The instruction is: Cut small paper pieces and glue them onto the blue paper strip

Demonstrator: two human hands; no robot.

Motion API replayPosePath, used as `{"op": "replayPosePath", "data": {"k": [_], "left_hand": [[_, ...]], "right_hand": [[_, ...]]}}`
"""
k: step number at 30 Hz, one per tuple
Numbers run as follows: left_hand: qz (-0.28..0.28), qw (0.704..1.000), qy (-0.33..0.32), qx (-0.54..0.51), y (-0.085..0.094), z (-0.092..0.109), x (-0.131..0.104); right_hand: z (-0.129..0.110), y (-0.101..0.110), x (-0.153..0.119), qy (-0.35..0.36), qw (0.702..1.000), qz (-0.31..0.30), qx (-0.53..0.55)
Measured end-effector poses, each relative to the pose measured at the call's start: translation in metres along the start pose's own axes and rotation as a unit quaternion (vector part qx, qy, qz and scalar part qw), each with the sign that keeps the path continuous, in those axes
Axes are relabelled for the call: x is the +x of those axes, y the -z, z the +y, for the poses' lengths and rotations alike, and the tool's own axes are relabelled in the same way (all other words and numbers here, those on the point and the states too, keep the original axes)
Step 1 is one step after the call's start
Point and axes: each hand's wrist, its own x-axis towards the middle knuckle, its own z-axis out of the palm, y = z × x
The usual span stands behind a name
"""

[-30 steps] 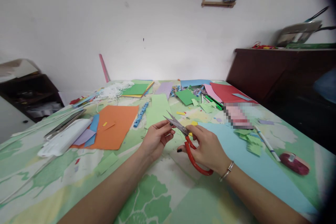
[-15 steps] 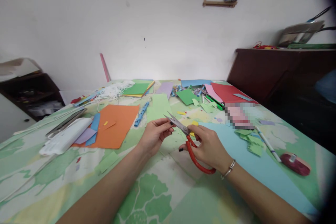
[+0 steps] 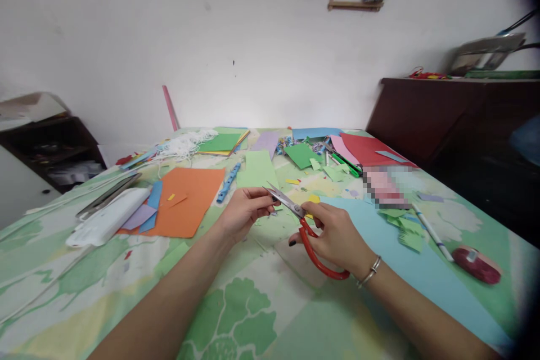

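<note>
My right hand (image 3: 333,233) is closed round the red handles of a pair of scissors (image 3: 313,256), whose blades point up and left and stand slightly apart. The blade tips reach the fingertips of my left hand (image 3: 248,211). Thumb and forefinger of that hand are pinched together close to the blades; whatever is between them is too small or hidden to make out. Both hands are above the middle of the table. Beyond my left fingers lies a light green paper strip (image 3: 258,166), and under my right wrist a light blue sheet (image 3: 371,242).
To the left lie an orange sheet (image 3: 192,194), a blue pen-like stick (image 3: 229,181) and a white power strip (image 3: 107,218). On the right are green paper scraps (image 3: 409,236), a white marker (image 3: 432,233) and a dark red mouse-shaped object (image 3: 476,264). White string (image 3: 185,143) is heaped at the back.
My left fingers have shifted slightly left and down at the blade tips. The scissor blades look a little closer together. The whole view has moved very slightly.
</note>
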Motion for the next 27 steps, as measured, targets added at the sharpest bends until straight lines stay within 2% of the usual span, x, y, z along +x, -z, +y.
{"op": "replayPosePath", "data": {"k": [10, 15, 19, 24, 27], "left_hand": [[0.006, 0.999, 0.032, -0.017, 0.003, -0.001, 0.004], [0.012, 0.999, 0.049, -0.014, 0.003, -0.002, 0.004], [0.015, 0.999, 0.038, -0.030, 0.002, -0.002, 0.003], [0.033, 0.998, 0.014, -0.048, -0.001, -0.004, 0.002], [0.024, 0.998, -0.007, -0.050, -0.003, -0.007, 0.003]], "right_hand": [[0.004, -0.003, 0.001, 0.002, 1.000, -0.016, 0.000], [0.007, -0.001, 0.003, -0.031, 0.999, -0.004, 0.031], [0.008, 0.001, 0.005, -0.049, 0.999, 0.004, 0.013], [0.001, -0.002, 0.002, -0.037, 0.999, -0.018, 0.027], [-0.003, -0.004, -0.001, -0.033, 0.999, -0.017, 0.026]]}}
